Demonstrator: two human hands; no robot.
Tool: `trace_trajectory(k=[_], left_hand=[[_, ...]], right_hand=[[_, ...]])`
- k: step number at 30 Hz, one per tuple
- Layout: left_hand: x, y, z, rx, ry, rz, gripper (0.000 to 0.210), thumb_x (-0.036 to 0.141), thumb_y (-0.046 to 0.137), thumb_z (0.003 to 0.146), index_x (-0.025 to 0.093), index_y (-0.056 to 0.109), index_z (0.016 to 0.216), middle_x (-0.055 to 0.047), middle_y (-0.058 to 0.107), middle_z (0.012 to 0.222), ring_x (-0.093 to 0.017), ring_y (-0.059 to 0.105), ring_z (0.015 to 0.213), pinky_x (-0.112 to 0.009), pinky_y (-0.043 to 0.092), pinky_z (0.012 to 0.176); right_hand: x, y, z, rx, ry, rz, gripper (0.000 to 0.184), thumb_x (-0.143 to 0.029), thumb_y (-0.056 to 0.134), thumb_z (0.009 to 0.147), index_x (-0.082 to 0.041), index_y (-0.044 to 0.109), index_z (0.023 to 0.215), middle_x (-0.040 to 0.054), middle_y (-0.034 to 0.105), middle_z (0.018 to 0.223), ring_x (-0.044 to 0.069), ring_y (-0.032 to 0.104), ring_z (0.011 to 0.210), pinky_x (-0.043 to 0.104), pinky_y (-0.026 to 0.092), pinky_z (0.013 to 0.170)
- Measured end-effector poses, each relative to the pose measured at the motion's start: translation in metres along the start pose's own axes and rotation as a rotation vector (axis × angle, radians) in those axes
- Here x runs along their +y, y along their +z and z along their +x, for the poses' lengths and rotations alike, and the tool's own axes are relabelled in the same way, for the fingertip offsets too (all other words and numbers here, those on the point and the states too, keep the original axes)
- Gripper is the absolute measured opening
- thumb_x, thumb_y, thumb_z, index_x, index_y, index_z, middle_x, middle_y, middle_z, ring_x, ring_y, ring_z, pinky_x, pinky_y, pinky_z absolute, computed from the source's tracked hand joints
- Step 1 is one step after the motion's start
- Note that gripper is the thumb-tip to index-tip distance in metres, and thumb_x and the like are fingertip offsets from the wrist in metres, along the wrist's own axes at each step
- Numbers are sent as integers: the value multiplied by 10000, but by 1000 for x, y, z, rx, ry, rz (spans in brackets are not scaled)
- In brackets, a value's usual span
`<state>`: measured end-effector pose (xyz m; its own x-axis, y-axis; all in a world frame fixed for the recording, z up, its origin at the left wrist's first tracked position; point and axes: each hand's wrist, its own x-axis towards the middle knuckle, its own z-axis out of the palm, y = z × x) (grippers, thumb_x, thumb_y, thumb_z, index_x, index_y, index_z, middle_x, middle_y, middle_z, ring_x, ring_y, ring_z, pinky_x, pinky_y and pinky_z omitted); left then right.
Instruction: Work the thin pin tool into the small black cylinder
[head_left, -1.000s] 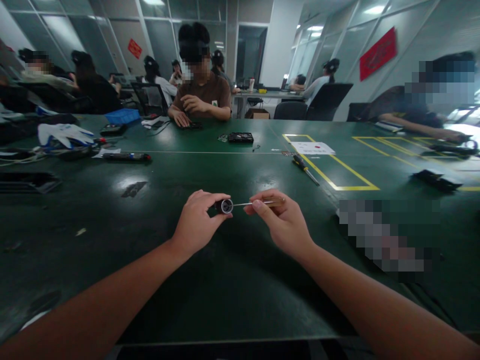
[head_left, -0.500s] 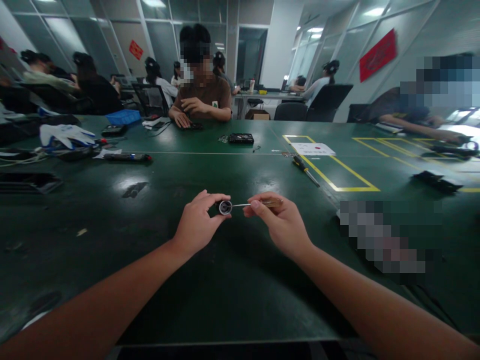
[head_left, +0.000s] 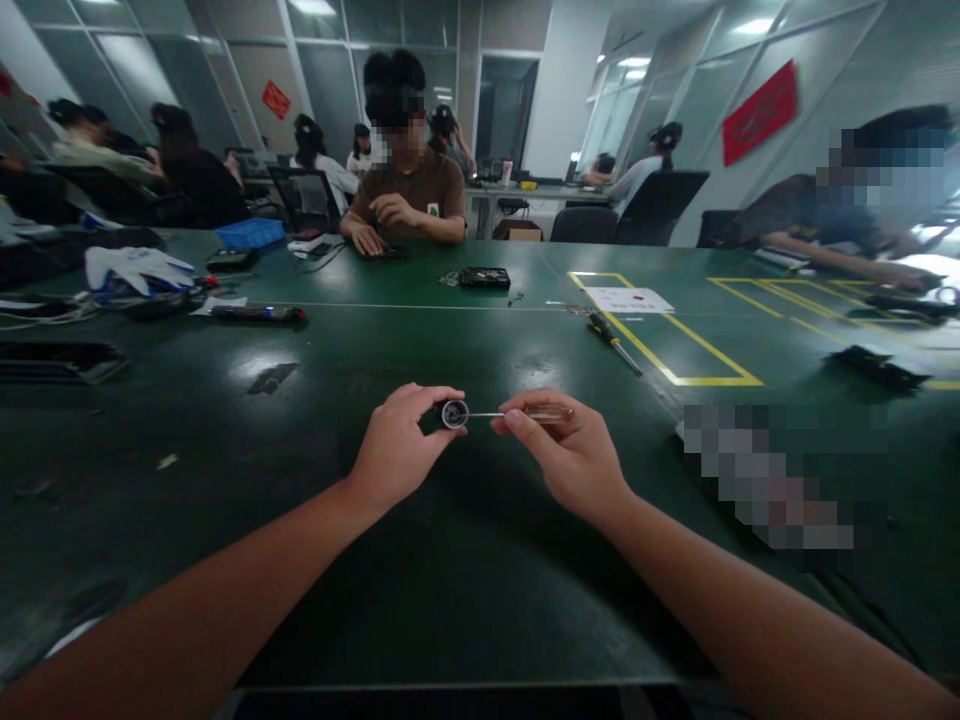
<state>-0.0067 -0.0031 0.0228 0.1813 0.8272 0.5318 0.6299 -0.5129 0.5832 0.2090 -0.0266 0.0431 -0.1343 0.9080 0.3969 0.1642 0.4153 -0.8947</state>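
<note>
Between thumb and fingers, my left hand (head_left: 401, 440) grips a small round black part (head_left: 454, 413) with a pale ring at its open end, which faces me. My right hand (head_left: 574, 445) is closed on the amber handle of a thin screwdriver (head_left: 551, 412). The screwdriver lies level, its metal shaft pointing left, and the tip meets the right side of the round part. Whether the tip sits in a screw or a hole is too small to tell. Both hands are above the dark green table (head_left: 480, 590).
A yellow-black screwdriver (head_left: 615, 342) lies beyond my right hand, near a white sheet (head_left: 628, 300). A black device (head_left: 485, 278) stands farther back. White gloves (head_left: 139, 270) and a marker-like tool (head_left: 259, 314) lie left. A person (head_left: 405, 190) sits opposite.
The screwdriver in my right hand has turned a little, and more of its amber handle shows. The round part stays in my left hand. The whole view has shifted slightly.
</note>
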Motion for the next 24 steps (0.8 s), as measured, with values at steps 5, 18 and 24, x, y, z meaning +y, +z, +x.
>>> trace_trajectory(k=[5, 18, 24], left_hand=[[0, -1, 0, -3, -6, -11, 356, 175, 833, 796, 258, 742, 1129, -36, 747, 1058, -228, 706, 993, -381, 551, 890], [0, 0, 0, -16, -3, -27, 387, 161, 854, 770, 249, 743, 1129, -26, 750, 1056, -217, 705, 985, -384, 555, 919], [-2, 0, 1, -31, -49, -56, 363, 162, 828, 794, 257, 742, 1134, -38, 754, 1115, -233, 714, 1048, -404, 566, 935]], right_hand=[[-3, 0, -4, -21, -107, -260, 165, -370, 681, 956, -226, 753, 995, 43, 812, 865, 204, 765, 746, 332, 580, 700], [-6, -7, 3, 45, -103, -463, 320, -488, 746, 886, -208, 787, 736, 8, 715, 596, 142, 614, 506, 270, 428, 506], [-4, -1, 1, -59, -64, -293, 209, -419, 741, 906, -232, 781, 989, 3, 739, 741, 148, 656, 608, 269, 487, 581]])
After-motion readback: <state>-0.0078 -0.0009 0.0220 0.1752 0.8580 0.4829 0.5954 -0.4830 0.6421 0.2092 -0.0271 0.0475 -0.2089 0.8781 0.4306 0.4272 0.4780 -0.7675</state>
